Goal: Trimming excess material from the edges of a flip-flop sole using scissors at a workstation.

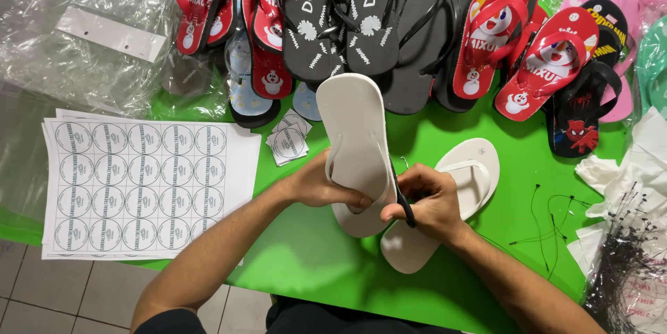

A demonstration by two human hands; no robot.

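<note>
Surface: green table, over grey tile floor.
Left hand: fingers clamped on white flip-flop.
Right hand: fingers closed around black scissors.

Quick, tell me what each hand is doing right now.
Left hand: closed on a white flip-flop, sole up.
Right hand: closed on black scissors, at that flip-flop's edge.

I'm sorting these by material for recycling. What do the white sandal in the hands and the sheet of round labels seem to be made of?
White sandal: likely foam rubber, matte; thick, smooth sole without shine. Sheet of round labels: paper, probably sticker stock; flat, thin, printed, lying in a small stack.
</note>
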